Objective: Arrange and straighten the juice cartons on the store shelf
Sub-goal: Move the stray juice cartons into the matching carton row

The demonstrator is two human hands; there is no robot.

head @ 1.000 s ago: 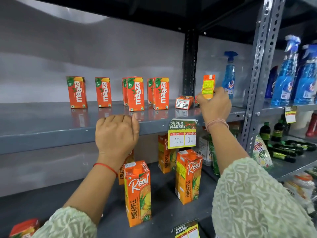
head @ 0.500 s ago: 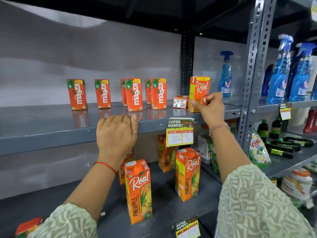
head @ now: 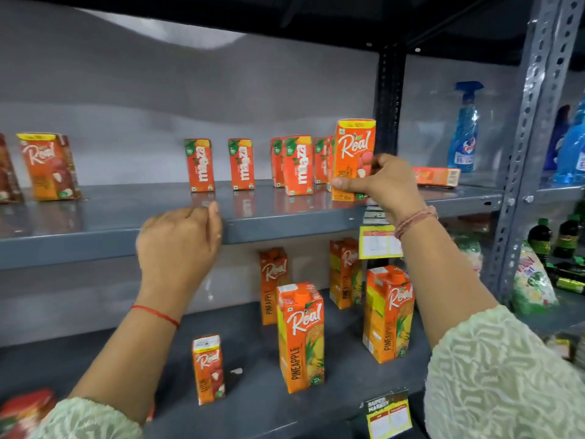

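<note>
My right hand [head: 381, 182] grips a small orange Real carton [head: 354, 153], upright on the upper shelf [head: 285, 217] just right of several orange Maaza cartons [head: 297, 164]. My left hand [head: 179, 245] rests with curled fingers on the front edge of that shelf and holds nothing. Another small Real carton [head: 47, 166] stands at the far left of the upper shelf. A small orange carton [head: 437, 176] lies on its side behind my right hand. On the lower shelf stand tall Real pineapple cartons [head: 300, 337] and one small Real carton [head: 209, 369].
A grey slotted upright [head: 525, 137] divides this bay from the right one, which holds blue spray bottles [head: 463, 128], dark bottles [head: 541, 239] and a detergent packet [head: 531, 286]. Price tags [head: 378, 243] hang from the shelf edges. A red packet [head: 25, 410] sits at bottom left.
My right hand has turned the small Real carton to face front and carried it left, down onto the shelf beside the Maaza cartons. The view has shifted left. My left hand stays on the shelf edge.
</note>
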